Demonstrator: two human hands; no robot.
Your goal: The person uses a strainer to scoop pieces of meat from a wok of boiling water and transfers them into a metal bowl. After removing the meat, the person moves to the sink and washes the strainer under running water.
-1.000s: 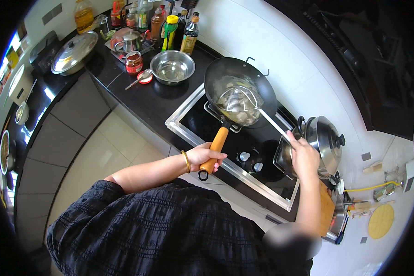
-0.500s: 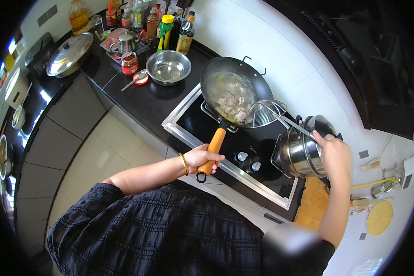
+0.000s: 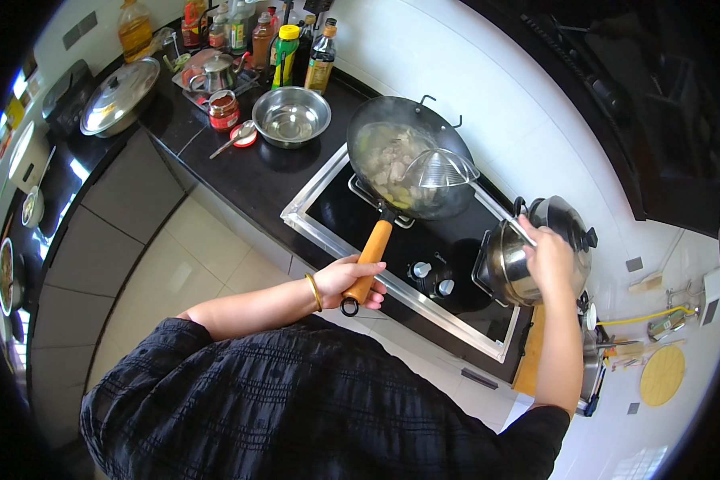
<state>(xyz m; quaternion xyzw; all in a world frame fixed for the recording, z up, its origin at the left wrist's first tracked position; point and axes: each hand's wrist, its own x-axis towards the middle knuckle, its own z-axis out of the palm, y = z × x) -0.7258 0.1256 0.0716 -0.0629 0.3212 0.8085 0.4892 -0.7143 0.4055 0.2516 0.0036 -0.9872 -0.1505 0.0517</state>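
Note:
On the far burner of the stove sits a black wok point(image 3: 448, 136) holding cloudy, steaming liquid and pale chunks of meat point(image 3: 388, 164). My left hand point(image 3: 352, 282) is wrapped round its wooden handle point(image 3: 374, 242). My right hand point(image 3: 546, 252) is closed on the metal handle of a wire skimmer point(image 3: 442, 168). The skimmer's basket is over the right part of the wok, at the edge of the liquid. Whether the basket carries anything is hard to make out. Beneath my right forearm and hand stands a steel pot point(image 3: 510, 260) on the right burner.
Left of the wok are a steel bowl point(image 3: 291, 118), a spoon point(image 3: 234, 139), a red jar point(image 3: 223, 112) and several sauce bottles point(image 3: 285, 58). Two knobs point(image 3: 434, 278) sit at the stove's front. A lidded pan point(image 3: 122, 94) stands in the corner. The dark range hood point(image 3: 608, 96) overhangs the right.
My right hand has moved left and slightly down, bringing the skimmer's basket further left over the wok. My left hand has barely shifted on the handle.

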